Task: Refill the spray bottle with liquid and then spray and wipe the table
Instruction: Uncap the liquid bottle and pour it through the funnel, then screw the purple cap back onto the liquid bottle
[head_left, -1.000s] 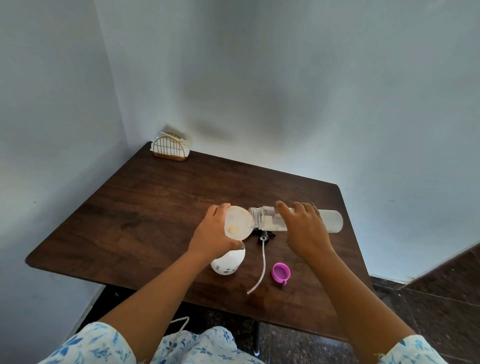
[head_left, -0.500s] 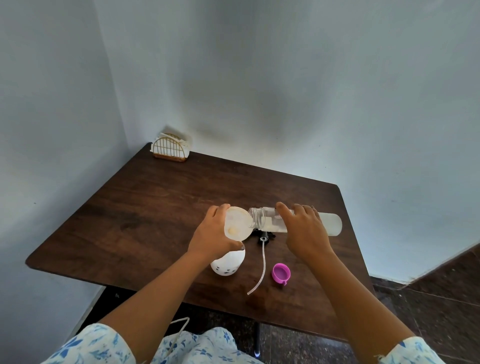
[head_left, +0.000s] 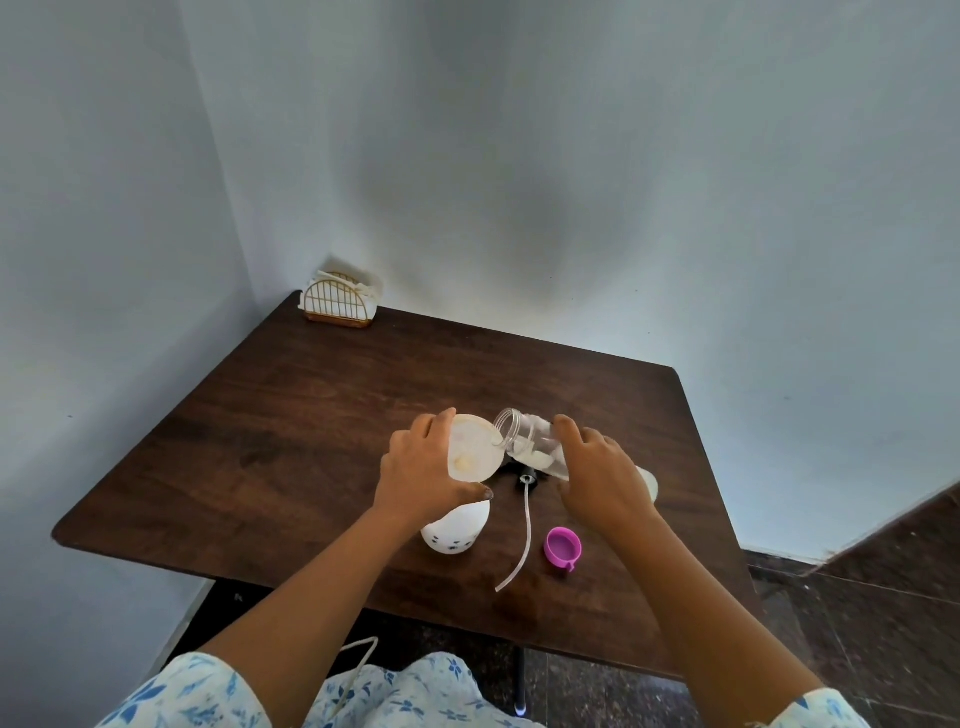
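Observation:
A white spray bottle body (head_left: 454, 531) with small blue flowers stands on the dark wooden table (head_left: 291, 415). A pale funnel (head_left: 471, 454) sits in its neck, and my left hand (head_left: 421, 480) grips the funnel there. My right hand (head_left: 605, 480) holds a clear plastic bottle (head_left: 530, 439) tilted on its side, its open mouth at the funnel's rim. A little whitish liquid lies in the clear bottle. The black spray head (head_left: 527, 478) with its long tube (head_left: 523, 540) rests on the table between my hands. A pink cap (head_left: 562, 548) lies beside the tube.
A gold wire napkin holder (head_left: 340, 304) with white napkins stands in the far left corner against the walls. Walls close the table's left and far sides. Dark floor tiles (head_left: 883, 597) show to the right, beyond the table's edge.
The clear bottle's base end has swung nearer and lower in the view, while its mouth has stayed at the funnel. My left hand has not moved.

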